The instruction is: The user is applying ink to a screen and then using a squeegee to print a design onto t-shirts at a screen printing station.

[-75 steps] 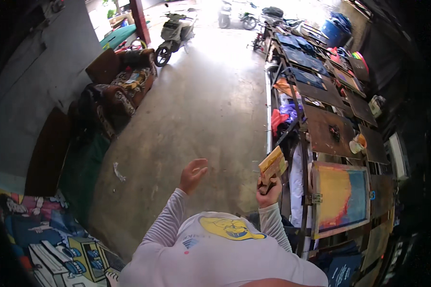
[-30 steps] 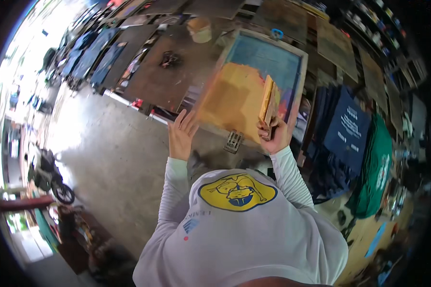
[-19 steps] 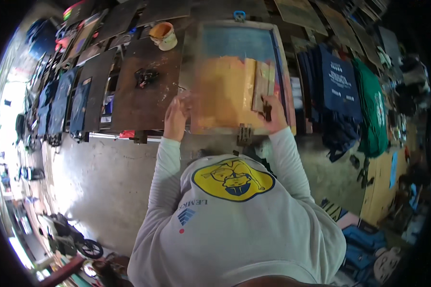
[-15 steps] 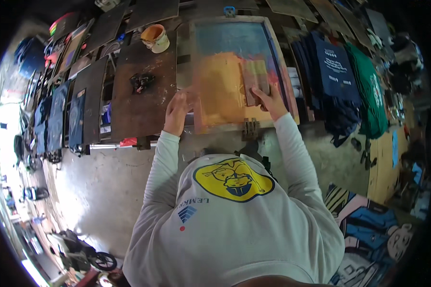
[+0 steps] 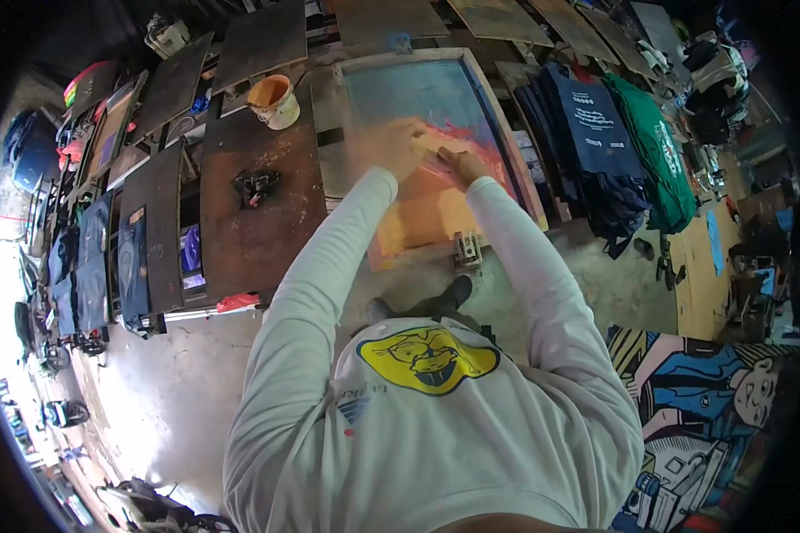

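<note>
A wooden-framed printing screen (image 5: pixel 498 115) lies on the bench in front of me, its mesh blue at the far end and smeared with orange and pinkish-red ink nearer me. Across the mesh a squeegee (image 5: pixel 447 142) stands in the ink, its lower part covered by my fingers. My right hand (image 5: pixel 468 169) grips its right part, with the thumb on the near side. At its left end is my left hand (image 5: pixel 398 161), closed on it, though motion and the orange ink behind blur the fingers. A metal hinge clamp (image 5: pixel 467 251) holds the screen's near edge.
An ink-stained bucket (image 5: pixel 274 100) stands on a dark board (image 5: pixel 258 231) to the left, near a crumpled black thing (image 5: pixel 255 187). Navy shirts (image 5: pixel 587 124) and green shirts (image 5: pixel 653 151) hang stacked on the right. More boards line the far side; a painted panel (image 5: pixel 711 400) lies at lower right.
My left hand has come from the screen's left edge over the mesh to the squeegee. The squeegee has turned from lengthwise to crosswise in my right hand. The view has shifted slightly.
</note>
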Tool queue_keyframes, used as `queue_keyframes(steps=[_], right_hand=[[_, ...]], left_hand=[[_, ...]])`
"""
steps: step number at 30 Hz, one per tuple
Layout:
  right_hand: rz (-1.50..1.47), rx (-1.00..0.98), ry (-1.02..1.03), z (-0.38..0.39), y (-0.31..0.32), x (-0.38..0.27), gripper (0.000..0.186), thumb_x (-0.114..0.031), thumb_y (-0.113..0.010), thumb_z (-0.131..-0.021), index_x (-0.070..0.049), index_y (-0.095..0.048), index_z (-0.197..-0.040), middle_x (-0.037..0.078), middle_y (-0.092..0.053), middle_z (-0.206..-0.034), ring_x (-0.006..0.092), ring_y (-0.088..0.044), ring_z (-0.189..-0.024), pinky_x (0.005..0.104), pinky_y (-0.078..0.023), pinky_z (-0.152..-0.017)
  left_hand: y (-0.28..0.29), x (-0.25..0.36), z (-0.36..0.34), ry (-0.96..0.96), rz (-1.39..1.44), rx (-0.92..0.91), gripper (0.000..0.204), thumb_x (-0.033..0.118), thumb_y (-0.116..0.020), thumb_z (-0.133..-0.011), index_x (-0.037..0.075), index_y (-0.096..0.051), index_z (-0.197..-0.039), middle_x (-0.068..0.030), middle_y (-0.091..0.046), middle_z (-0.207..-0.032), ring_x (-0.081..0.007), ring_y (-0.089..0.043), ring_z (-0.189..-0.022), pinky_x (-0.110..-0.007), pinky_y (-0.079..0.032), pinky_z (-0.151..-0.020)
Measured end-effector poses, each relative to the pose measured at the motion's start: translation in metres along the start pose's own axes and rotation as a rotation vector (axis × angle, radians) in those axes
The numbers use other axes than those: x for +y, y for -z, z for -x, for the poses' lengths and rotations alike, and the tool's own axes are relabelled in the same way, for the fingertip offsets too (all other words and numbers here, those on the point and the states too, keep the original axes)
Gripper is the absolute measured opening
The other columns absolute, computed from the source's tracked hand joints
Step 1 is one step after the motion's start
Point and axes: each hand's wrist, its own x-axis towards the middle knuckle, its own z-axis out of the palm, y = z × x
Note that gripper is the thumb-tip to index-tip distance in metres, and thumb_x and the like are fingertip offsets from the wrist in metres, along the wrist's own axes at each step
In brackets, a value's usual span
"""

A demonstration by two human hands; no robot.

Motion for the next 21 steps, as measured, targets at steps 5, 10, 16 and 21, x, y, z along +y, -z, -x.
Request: queue_keyframes(steps=[5, 10, 16, 21], right_hand=[[-0.178, 0.270, 0.074, 0.071, 0.005, -0.022, 0.026, -0.019, -0.055, -0.090, -0.014, -0.056, -0.116, 0.014, -0.066, -0.096, 0.0327, -0.066, -0.084, 0.0435, -0.052, -0.076], [-0.249, 0.431, 0.047, 0.095, 0.016, -0.036, 0.018, -0.019, -0.059, -0.087, -0.014, -0.054, -0.104, 0.015, -0.066, -0.078, 0.0377, -0.065, -0.075, 0.0504, -0.051, -0.070], [-0.378, 0.360, 0.094, 0.065, 0.052, 0.012, 0.022, -0.024, -0.064, -0.085, -0.011, -0.054, -0.100, 0.018, -0.067, -0.080, 0.0412, -0.065, -0.076, 0.0517, -0.050, -0.067], [-0.314, 0.294, -0.091, 0.043, 0.030, 0.030, 0.024, -0.030, -0.062, -0.088, -0.008, -0.057, -0.094, 0.020, -0.067, -0.078, 0.0416, -0.066, -0.074, 0.0523, -0.051, -0.067]], left_hand=[[-0.021, 0.025, 0.030, -0.052, -0.266, -0.452, 0.036, 0.012, -0.069, -0.075, 0.016, -0.067, -0.110, -0.0080, -0.065, -0.105, -0.0328, -0.059, -0.110, -0.044, -0.041, -0.102], [-0.031, 0.022, 0.057, -0.106, -0.291, -0.333, 0.022, 0.013, -0.071, -0.070, 0.018, -0.068, -0.092, -0.0051, -0.067, -0.093, -0.0326, -0.060, -0.101, -0.045, -0.046, -0.092], [-0.041, 0.027, -0.015, -0.163, -0.371, -0.222, 0.011, 0.014, -0.070, -0.071, 0.014, -0.069, -0.082, -0.0118, -0.070, -0.087, -0.0351, -0.064, -0.093, -0.043, -0.051, -0.080], [-0.066, 0.045, -0.044, -0.056, -0.478, -0.430, 0.011, 0.017, -0.071, -0.070, 0.014, -0.069, -0.081, -0.0121, -0.071, -0.089, -0.0336, -0.066, -0.093, -0.048, -0.048, -0.084]])
